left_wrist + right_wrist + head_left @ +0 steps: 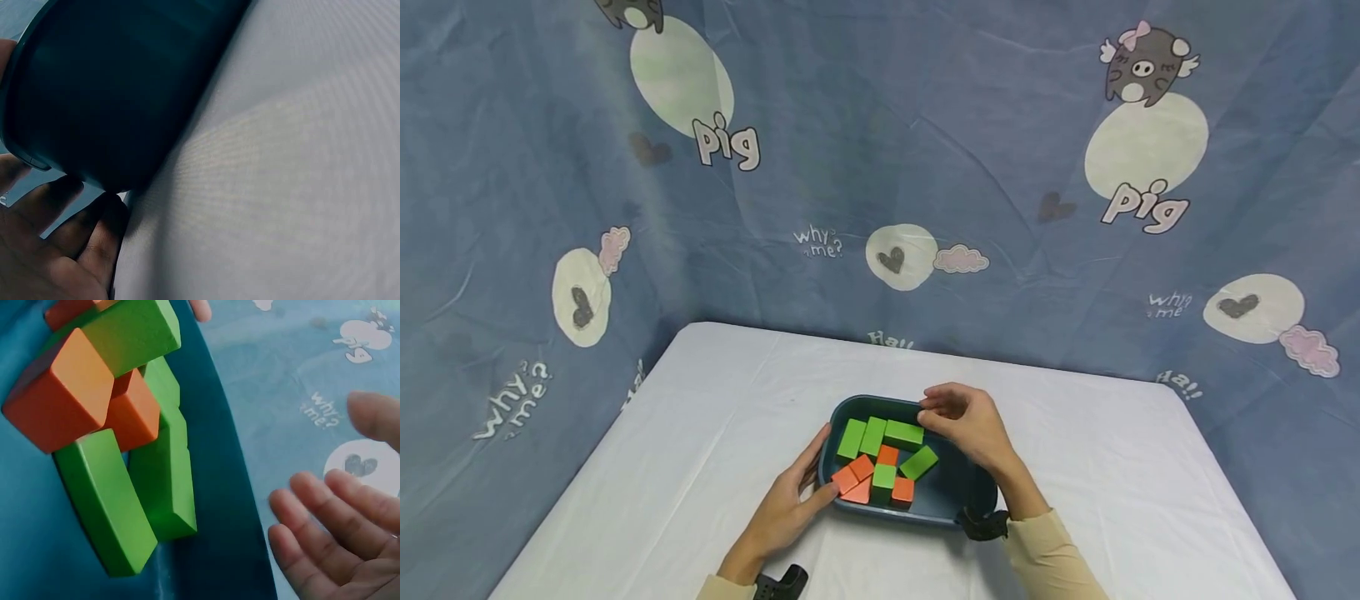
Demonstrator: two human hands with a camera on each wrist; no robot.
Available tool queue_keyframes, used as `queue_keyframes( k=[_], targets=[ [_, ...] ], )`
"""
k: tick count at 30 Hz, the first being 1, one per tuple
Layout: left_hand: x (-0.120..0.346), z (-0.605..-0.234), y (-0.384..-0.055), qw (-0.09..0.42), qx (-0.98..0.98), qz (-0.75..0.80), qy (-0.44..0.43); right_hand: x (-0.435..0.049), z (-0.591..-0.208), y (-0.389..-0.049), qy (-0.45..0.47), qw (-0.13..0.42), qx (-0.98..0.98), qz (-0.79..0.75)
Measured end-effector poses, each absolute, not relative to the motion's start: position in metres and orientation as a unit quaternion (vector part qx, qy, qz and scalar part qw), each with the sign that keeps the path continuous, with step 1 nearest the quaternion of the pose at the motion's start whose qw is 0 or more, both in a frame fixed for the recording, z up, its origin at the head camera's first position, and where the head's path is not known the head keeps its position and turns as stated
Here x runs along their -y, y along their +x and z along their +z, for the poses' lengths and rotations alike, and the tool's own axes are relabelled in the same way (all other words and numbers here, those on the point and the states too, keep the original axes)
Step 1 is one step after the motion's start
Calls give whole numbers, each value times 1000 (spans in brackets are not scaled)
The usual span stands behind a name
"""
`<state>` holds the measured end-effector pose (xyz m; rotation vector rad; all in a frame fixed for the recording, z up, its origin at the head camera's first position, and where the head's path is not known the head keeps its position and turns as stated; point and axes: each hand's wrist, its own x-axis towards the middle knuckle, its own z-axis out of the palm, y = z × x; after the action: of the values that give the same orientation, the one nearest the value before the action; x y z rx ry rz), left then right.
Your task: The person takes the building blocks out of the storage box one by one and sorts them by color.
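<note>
A dark teal plastic tray (pixel 951 496) lies on the white-covered table with wooden blocks gathered in its left part. Green blocks (pixel 904 433) line the far wall, and orange blocks (pixel 844 477) are grouped near the front left corner. My left hand (pixel 781 515) holds the tray's left end, thumb by the near corner and fingers along the outer wall; the left wrist view has its fingertips (pixel 106 215) against that wall. Over the far right rim hovers my right hand (pixel 973 425), fingers loosely bent, holding nothing. The right wrist view shows its fingers (pixel 337 519) apart beside the rim.
A white cloth (pixel 692 467) covers the table around the tray. Behind and to the sides hangs a blue curtain (pixel 820 125) printed with cartoon pigs. Each wrist wears a black strap (pixel 985 525), the right one overlapping the tray's near right corner in the head view.
</note>
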<state>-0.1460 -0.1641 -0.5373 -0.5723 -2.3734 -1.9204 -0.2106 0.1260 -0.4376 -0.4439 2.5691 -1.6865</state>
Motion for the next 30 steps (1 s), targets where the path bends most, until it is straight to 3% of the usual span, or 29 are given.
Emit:
queue_keyframes(
  k=[11, 30],
  targets=[
    [163, -536, -145, 2, 773, -616, -152, -128, -467, -220, -164, 31, -859, -485],
    [163, -537, -147, 9, 777, -606, -167, -122, -481, -230, -191, 56, -877, -437]
  ],
)
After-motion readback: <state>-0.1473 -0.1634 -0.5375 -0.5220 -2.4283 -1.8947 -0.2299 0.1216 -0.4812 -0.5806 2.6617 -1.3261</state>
